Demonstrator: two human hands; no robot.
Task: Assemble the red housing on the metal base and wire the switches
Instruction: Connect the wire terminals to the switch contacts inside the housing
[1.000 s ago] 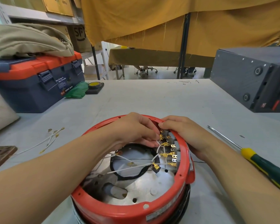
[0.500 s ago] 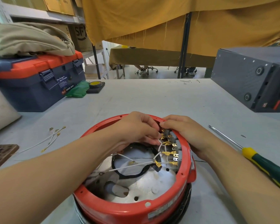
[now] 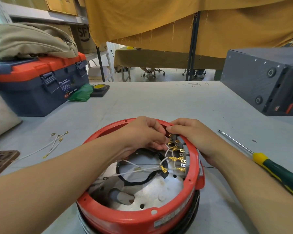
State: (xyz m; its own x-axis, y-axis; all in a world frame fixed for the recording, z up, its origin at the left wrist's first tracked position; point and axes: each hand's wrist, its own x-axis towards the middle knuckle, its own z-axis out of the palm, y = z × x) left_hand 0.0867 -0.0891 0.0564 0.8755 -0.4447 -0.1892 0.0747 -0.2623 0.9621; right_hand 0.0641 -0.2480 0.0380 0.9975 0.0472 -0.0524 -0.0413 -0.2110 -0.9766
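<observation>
Spreading across most of the frame, your grey worktable [image 3: 159, 102] carries everything else. In the upper left sits a blue toolbox [image 3: 41, 92] with an orange lid, a folded khaki cloth [image 3: 27, 41] on top of it; at the right edge stands a dark grey metal box [image 3: 264, 81]. In the lower centre, the red housing [image 3: 134, 218] sits on the metal base [image 3: 152, 190], whose silvery floor shows through the ring.

Your left hand [image 3: 142, 134] reaches over the far rim into the housing, fingers curled, pinching what looks like a white wire [image 3: 167, 152] near its gold terminal. Your right hand [image 3: 194, 134] lies over the rim at the upper right of the ring, its fingers bent down onto the switches [image 3: 182, 154] mounted inside the wall; you cannot tell whether it truly grips them. The two hands nearly touch at the fingertips.

To the lower right, a green-and-yellow screwdriver [image 3: 274, 168] lies on the table, well apart from the housing. At the left, loose white wires [image 3: 52, 143] with gold ends lie beside a brown perforated plate [image 3: 0, 162]. A green bag [image 3: 79, 94] and a yellow-centred tape roll [image 3: 99, 87] rest by the toolbox.
</observation>
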